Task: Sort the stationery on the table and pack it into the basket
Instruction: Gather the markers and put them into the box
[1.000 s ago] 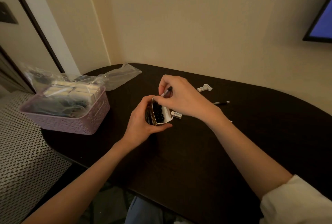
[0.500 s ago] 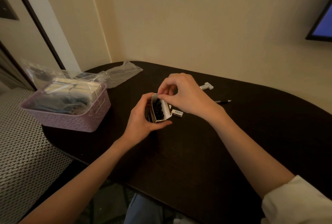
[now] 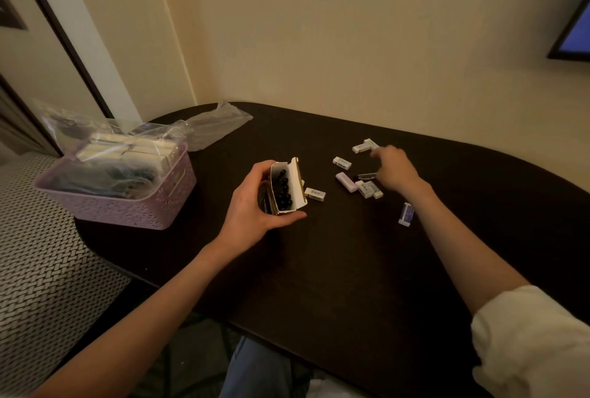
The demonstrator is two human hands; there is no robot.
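R hand (image 3: 394,169) has left the pen box (image 3: 287,187) since 0.5 s ago and reached out to 2 o'clock, among the erasers (image 3: 346,181); it's blurred, can't tell if its fingers grip the dark pen (image 3: 366,176) beside them. L hand (image 3: 255,203) still wraps the box, flap open, black pen ends showing. Dark table (image 3: 351,270) w/ rounded edge vs cream wall; clear bag (image 3: 217,124) at 11 o'clock. Lilac basket (image 3: 127,206), at 9 o'clock of the box, holds packs.
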